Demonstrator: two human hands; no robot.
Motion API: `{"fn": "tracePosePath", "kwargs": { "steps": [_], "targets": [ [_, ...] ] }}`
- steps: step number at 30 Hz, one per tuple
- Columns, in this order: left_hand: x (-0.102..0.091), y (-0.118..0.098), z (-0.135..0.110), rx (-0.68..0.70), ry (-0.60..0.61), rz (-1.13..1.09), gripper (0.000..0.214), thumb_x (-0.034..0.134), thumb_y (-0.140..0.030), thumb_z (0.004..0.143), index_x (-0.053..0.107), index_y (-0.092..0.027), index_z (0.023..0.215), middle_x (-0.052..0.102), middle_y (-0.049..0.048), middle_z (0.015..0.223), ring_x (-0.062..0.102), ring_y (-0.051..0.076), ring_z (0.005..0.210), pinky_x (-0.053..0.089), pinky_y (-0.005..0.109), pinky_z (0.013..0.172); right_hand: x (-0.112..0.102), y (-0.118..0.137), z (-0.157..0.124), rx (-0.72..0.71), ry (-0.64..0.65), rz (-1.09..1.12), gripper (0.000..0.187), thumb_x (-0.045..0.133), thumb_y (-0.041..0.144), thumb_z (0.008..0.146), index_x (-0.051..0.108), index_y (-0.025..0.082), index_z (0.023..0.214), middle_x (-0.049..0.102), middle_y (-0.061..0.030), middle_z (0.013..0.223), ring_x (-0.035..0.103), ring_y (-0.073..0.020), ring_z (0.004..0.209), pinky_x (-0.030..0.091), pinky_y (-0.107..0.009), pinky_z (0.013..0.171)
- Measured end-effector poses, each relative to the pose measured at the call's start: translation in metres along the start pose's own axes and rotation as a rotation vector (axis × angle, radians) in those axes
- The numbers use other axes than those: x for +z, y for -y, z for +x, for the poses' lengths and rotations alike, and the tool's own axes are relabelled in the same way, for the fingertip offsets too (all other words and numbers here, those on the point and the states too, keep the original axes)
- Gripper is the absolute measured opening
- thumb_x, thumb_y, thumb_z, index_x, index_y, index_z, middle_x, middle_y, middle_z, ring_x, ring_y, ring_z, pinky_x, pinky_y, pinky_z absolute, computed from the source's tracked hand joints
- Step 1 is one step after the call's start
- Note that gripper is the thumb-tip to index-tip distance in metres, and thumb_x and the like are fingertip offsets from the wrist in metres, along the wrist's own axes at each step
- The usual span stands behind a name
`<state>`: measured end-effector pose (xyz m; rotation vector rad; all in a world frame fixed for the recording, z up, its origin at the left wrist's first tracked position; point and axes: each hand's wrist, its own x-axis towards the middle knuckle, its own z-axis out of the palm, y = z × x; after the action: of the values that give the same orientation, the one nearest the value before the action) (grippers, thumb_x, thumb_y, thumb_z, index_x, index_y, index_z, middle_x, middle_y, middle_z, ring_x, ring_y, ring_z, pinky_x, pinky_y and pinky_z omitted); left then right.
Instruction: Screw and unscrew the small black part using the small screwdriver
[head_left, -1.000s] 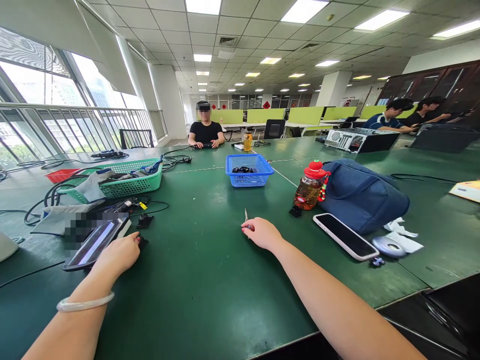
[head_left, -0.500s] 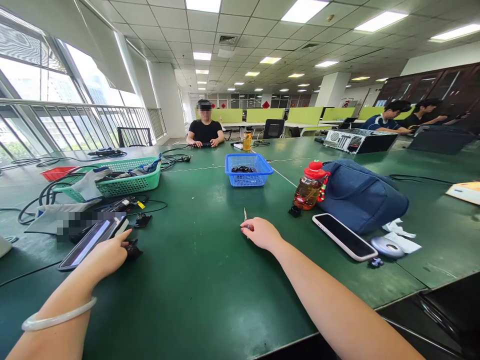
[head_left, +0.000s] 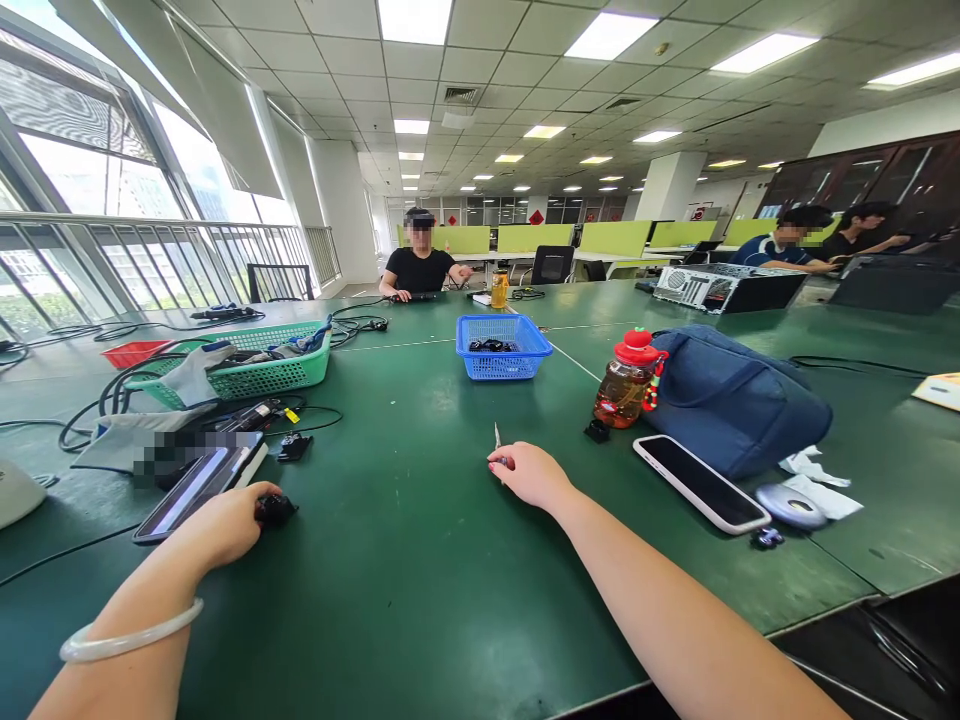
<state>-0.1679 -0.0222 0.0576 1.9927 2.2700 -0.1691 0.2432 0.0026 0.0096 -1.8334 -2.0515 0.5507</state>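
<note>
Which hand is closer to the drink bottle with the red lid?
The right hand. It is left of the drink bottle and lower in view, not touching it; the left hand is much farther left, at a small black object.

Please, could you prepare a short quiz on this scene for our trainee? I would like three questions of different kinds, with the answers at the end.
1. True or false: the right hand is holding a red-lidded bottle.
2. Where does the phone with the dark screen lie?
A) Inside the blue basket
B) On the near side of the dark blue bag
C) Inside the green basket
3. What is the left hand touching?

Key:
1. False; in its grip is a thin pointed tool.
2. B.
3. A small black object, partly hidden by the fingers; its exact kind cannot be told.
</note>
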Motion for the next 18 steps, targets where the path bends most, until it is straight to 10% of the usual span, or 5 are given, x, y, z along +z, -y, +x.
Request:
{"fn": "tracePosePath", "kwargs": {
  "steps": [9,18],
  "targets": [
    [0.006,0.001,0.001,-0.05,0.005,0.051,0.057,0.05,-0.015,0.07,0.061,-0.015,0.126,0.075,0.0158,0.103,0.07,0.031,0.093,0.051,0.035,0.075,0.002,-0.001,0.001,0.007,0.0,-0.008,0.029,0.053,0.037,0.092,0.073,0.028,0.111,0.066,-0.0037,0.099,0.061,-0.0161,0.084,0.04,-0.025,0.066],
    [-0.012,-0.022,-0.013,-0.06,-0.28,-0.019,0.051,0.041,-0.02,0.078,0.062,-0.013,0.125,0.07,0.0169,0.115,0.064,0.035,0.107,0.048,0.043,0.091,0.002,0.0,0.001,0.002,-0.006,-0.021,0.028,0.053,0.037,0.092,0.072,0.028,0.111,0.066,-0.0033,0.096,0.06,-0.0154,0.082,0.04,-0.025,0.066]
  ]
}}
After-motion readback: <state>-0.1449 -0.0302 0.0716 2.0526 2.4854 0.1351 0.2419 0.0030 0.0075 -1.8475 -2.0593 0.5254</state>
